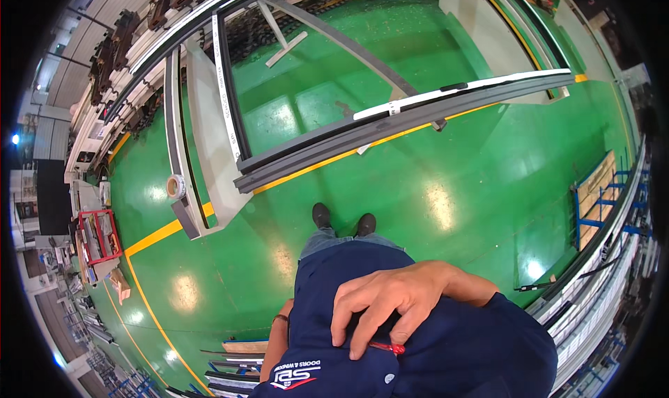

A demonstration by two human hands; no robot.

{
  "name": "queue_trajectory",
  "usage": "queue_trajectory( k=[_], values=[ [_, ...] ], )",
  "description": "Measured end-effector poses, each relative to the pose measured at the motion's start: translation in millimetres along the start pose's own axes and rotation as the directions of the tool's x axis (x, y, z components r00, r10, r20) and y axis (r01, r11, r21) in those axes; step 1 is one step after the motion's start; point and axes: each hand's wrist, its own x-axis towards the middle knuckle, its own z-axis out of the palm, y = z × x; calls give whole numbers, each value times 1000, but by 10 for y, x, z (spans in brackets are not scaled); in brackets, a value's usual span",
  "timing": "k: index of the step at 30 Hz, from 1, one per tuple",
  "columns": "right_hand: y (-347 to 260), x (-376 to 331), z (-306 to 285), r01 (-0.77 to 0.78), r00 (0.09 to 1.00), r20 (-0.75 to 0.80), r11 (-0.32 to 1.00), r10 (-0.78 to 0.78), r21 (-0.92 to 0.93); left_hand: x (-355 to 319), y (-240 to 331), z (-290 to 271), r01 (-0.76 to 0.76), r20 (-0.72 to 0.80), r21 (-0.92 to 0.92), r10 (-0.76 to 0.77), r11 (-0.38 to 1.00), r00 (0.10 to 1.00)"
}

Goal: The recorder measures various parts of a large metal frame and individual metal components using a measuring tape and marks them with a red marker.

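My right hand (390, 302) is raised in front of my chest, fingers curled down against my dark blue shirt (460, 349). Beneath its thumb and fingertips a small red object (387, 347) shows at the shirt front; most of it is hidden, so its kind is unclear. On the left, my left forearm (277, 335) hangs beside my body with a band at the wrist, its hand out of sight. Ahead of my feet a large dark grey frame (313, 159) rests on pale supports, with white strips along two of its sides.
A tape roll (175, 186) sits on the left support (209, 140). At far left stands a red-framed cart (100, 236). Wooden boards on a blue rack (596, 199) and long profiles (592, 293) line the right. Yellow lines (150, 314) mark the green floor (446, 210).
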Motion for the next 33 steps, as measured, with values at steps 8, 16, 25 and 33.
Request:
queue_trajectory(
  k=[8, 16, 25, 33],
  values=[
    [-327, 48, -3, 132, 912, -358, 971, -198, -201, 363, 484, -337, 20, 44, -59, -17, 998, 999],
    [-462, -56, 148, 183, 789, -609, 978, -84, 102, 331, 1202, -672, -92, 44, -316, 111, 944, 993],
    [248, -606, -339, -24, 91, -982, 987, 163, 161, 95, 2031, -653, -482, -86, 5, 481, 876, 873],
    [1091, -787, -302, -109, 44, -972, 969, 229, 223, -1052, 3620, -599, -668, 137, -374, 750, 644, 647]
  ],
)
